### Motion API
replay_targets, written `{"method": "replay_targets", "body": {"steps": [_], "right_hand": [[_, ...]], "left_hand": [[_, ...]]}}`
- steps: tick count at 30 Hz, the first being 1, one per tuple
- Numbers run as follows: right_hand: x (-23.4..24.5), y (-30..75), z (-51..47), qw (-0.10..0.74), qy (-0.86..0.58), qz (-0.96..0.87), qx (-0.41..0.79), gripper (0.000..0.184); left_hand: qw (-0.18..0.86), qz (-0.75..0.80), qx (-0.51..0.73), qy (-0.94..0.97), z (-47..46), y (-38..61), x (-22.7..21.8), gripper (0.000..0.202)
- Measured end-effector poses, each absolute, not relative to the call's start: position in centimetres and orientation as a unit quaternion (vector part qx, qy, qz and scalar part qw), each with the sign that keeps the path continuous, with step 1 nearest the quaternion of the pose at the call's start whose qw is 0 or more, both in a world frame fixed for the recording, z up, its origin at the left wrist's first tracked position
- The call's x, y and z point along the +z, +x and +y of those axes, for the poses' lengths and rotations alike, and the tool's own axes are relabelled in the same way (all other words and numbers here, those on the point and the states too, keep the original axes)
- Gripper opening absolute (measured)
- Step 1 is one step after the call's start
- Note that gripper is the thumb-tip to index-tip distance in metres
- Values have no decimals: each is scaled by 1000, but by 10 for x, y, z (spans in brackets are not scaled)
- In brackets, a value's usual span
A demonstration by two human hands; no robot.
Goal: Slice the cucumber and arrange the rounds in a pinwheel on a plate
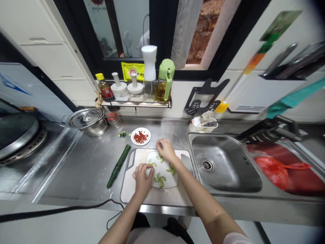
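Observation:
A white plate [169, 179] lies on a white cutting board [132, 189] on the steel counter. Several green cucumber slices [159, 179] are laid on the plate in small flower-like clusters. My left hand [142, 178] rests at the plate's left edge, fingers curled and pinching at a slice near the rim. My right hand [165, 149] is at the plate's far edge, fingers bent down onto a slice there. What each pinch holds is too small to make out. A knife blade [187, 162] lies on the board to the right of the plate.
A cucumber strip [118, 166] lies left of the board. Behind are a small dish of red pieces [140, 136], cucumber ends [123, 134], a lidded steel pot [87, 121] and a rack of bottles [137, 88]. A sink [223, 162] is right, a red bag [276, 169] beyond.

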State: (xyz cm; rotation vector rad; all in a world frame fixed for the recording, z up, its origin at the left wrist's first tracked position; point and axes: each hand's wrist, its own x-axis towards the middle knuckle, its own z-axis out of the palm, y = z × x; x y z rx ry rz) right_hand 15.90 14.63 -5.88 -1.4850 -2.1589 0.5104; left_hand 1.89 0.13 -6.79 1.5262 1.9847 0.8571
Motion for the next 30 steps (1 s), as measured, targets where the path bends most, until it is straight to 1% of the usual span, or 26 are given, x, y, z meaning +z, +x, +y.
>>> {"method": "replay_targets", "body": {"steps": [4, 10, 13, 17, 30], "right_hand": [[-59, 139, 177, 195, -558, -787, 178, 18], [-63, 111, 221, 69, -590, -786, 171, 27], [-68, 100, 228, 34, -582, -795, 168, 28], [-78, 87, 224, 23, -554, -816, 164, 29], [-93, 64, 224, 2, -592, -791, 152, 24]], "left_hand": [[246, 724, 323, 557, -2, 17, -69, 12], [249, 716, 342, 554, -6, 18, -68, 15], [254, 718, 342, 551, -9, 17, -69, 16], [256, 723, 342, 543, -10, 13, -71, 17], [255, 734, 350, 524, -9, 3, -75, 20]]}}
